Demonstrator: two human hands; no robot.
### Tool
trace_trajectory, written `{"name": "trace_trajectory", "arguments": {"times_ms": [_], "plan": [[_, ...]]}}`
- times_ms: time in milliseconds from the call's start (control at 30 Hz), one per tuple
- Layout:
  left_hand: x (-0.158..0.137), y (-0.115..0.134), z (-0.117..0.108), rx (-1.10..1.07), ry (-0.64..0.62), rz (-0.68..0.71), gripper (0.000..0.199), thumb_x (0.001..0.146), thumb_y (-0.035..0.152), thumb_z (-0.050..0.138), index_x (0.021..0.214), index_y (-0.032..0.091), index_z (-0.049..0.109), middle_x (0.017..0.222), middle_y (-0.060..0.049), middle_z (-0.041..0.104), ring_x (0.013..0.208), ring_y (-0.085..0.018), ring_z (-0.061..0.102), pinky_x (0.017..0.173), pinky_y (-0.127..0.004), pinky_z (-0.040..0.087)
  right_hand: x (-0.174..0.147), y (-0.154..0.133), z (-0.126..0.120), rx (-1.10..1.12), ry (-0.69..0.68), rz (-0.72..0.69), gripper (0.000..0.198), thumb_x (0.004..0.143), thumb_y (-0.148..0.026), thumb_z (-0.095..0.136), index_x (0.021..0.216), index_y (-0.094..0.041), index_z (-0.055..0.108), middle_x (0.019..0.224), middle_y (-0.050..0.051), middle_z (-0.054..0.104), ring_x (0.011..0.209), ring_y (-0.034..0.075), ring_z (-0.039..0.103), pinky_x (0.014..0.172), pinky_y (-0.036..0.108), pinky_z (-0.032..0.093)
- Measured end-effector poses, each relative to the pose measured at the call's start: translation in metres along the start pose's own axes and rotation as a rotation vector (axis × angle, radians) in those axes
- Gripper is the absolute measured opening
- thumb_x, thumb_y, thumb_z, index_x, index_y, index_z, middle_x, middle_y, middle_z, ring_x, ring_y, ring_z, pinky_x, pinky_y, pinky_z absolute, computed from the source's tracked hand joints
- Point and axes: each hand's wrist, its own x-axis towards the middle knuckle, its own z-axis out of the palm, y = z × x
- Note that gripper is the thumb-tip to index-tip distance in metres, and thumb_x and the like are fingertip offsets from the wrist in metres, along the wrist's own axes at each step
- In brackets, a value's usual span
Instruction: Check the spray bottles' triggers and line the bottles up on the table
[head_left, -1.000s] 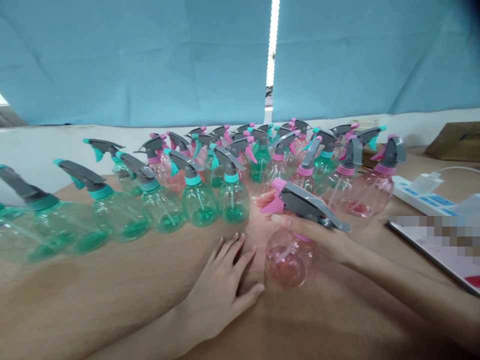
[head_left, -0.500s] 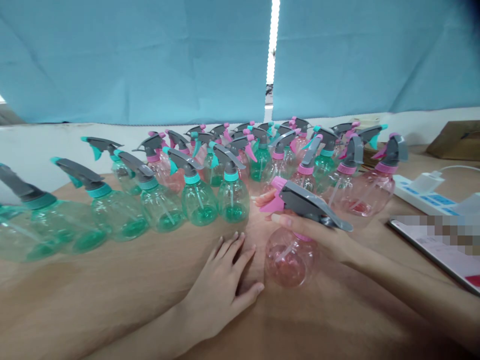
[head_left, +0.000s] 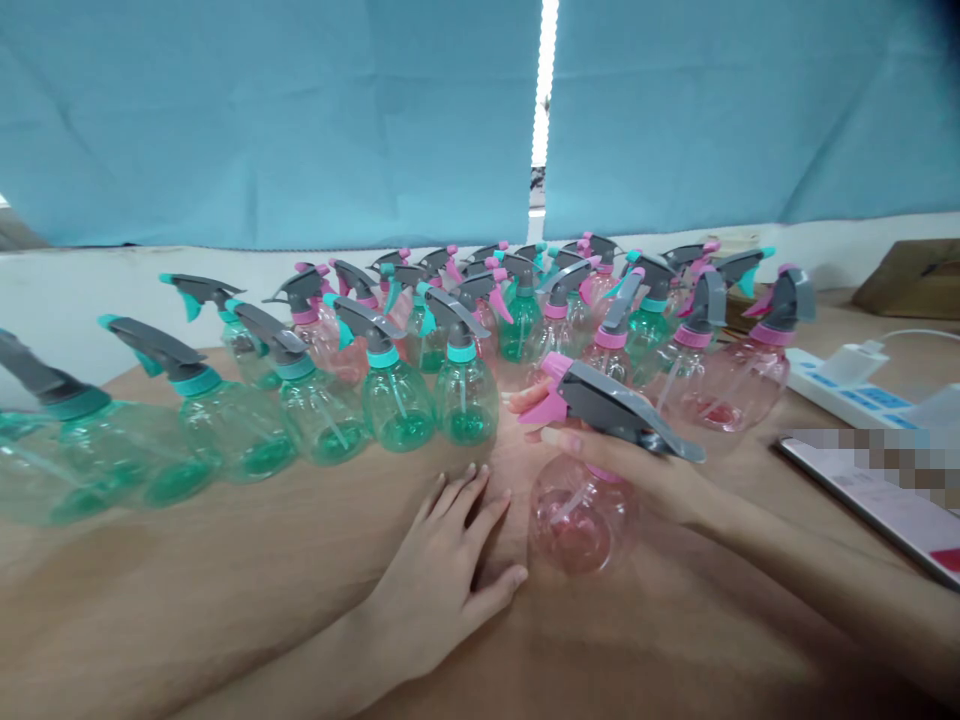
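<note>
A clear pink spray bottle (head_left: 581, 520) stands upright on the wooden table (head_left: 262, 600), its grey-and-pink trigger head pointing left and away. Around the neck of this bottle, just below the trigger head, my right hand (head_left: 630, 465) is closed, coming in from the right. Flat on the tabletop to the left of the bottle lies my left hand (head_left: 454, 560), fingers outstretched and nothing in it. A small gap separates its thumb from the bottle. Beyond its fingertips stands a green spray bottle (head_left: 467, 400) with a turquoise collar.
A row of green spray bottles (head_left: 326, 415) runs to the left, with pink and green ones (head_left: 555, 335) crowded behind. At the right are a phone (head_left: 862, 505), a white power strip (head_left: 847, 385) with a plugged-in charger, and a brown box (head_left: 911, 280). Blue cloth (head_left: 300, 120) hangs at the back.
</note>
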Motion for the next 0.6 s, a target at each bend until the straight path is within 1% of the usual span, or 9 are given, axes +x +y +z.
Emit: {"name": "trace_trajectory", "arguments": {"times_ms": [33, 100, 167, 267, 367, 467, 600], "plan": [[-0.0002, -0.0002, -0.0001, 0.001, -0.002, 0.001, 0.058, 0.092, 0.052, 0.05, 0.138, 0.016, 0.045, 0.146, -0.015, 0.04, 0.133, -0.033, 0.036, 0.108, -0.054, 0.028, 0.0001, 0.0, -0.0002, 0.002, -0.009, -0.007, 0.029, 0.082, -0.04, 0.065, 0.109, -0.029, 0.066, 0.079, -0.002, 0.068, 0.08, 0.017, 0.066, 0.083, 0.033, 0.05], [-0.0002, -0.0002, -0.0009, 0.004, -0.014, -0.001, 0.058, 0.092, 0.053, 0.049, 0.138, 0.017, 0.044, 0.146, -0.015, 0.039, 0.133, -0.033, 0.035, 0.108, -0.054, 0.027, -0.0004, 0.0008, -0.0013, -0.013, -0.015, 0.005, 0.027, 0.084, -0.038, 0.063, 0.109, -0.029, 0.066, 0.079, -0.001, 0.069, 0.086, 0.018, 0.066, 0.085, 0.034, 0.05], [0.0002, 0.0005, -0.002, 0.004, -0.029, -0.006, 0.059, 0.093, 0.053, 0.048, 0.139, 0.017, 0.044, 0.147, -0.015, 0.038, 0.134, -0.033, 0.034, 0.108, -0.054, 0.027, -0.0018, 0.002, -0.0032, -0.066, 0.004, 0.04, 0.021, 0.084, -0.037, 0.062, 0.103, -0.029, 0.067, 0.082, -0.001, 0.069, 0.086, 0.019, 0.065, 0.083, 0.035, 0.051], [0.0009, 0.0023, -0.0036, 0.006, -0.045, -0.011, 0.058, 0.093, 0.052, 0.048, 0.139, 0.016, 0.044, 0.147, -0.015, 0.037, 0.134, -0.033, 0.034, 0.108, -0.054, 0.028, -0.0038, 0.0029, -0.0059, -0.171, 0.073, 0.053, 0.011, 0.081, -0.036, 0.066, 0.089, -0.029, 0.069, 0.084, -0.001, 0.068, 0.082, 0.019, 0.064, 0.08, 0.036, 0.052], [0.001, 0.0034, -0.004, 0.013, -0.048, -0.011, 0.057, 0.093, 0.051, 0.049, 0.138, 0.016, 0.045, 0.147, -0.015, 0.038, 0.134, -0.033, 0.034, 0.107, -0.054, 0.029, -0.0037, 0.0026, -0.0066, -0.187, 0.096, 0.058, 0.009, 0.081, -0.036, 0.066, 0.082, -0.028, 0.067, 0.082, -0.002, 0.066, 0.079, 0.018, 0.063, 0.078, 0.034, 0.052], [0.0011, 0.0031, -0.0038, 0.01, -0.043, -0.009, 0.057, 0.092, 0.05, 0.051, 0.137, 0.016, 0.046, 0.147, -0.015, 0.039, 0.134, -0.033, 0.035, 0.107, -0.053, 0.03, -0.0018, 0.002, -0.0056, -0.158, 0.056, 0.038, 0.012, 0.085, -0.039, 0.061, 0.084, -0.027, 0.065, 0.08, -0.002, 0.065, 0.077, 0.018, 0.062, 0.076, 0.034, 0.052], [0.0013, 0.0028, -0.0044, 0.001, -0.038, -0.014, 0.057, 0.092, 0.051, 0.051, 0.137, 0.016, 0.047, 0.146, -0.015, 0.04, 0.134, -0.034, 0.035, 0.108, -0.054, 0.029, -0.0008, 0.0012, -0.0037, -0.153, 0.027, -0.011, 0.014, 0.086, -0.041, 0.059, 0.087, -0.028, 0.066, 0.078, -0.001, 0.063, 0.077, 0.019, 0.061, 0.076, 0.035, 0.051]]}}
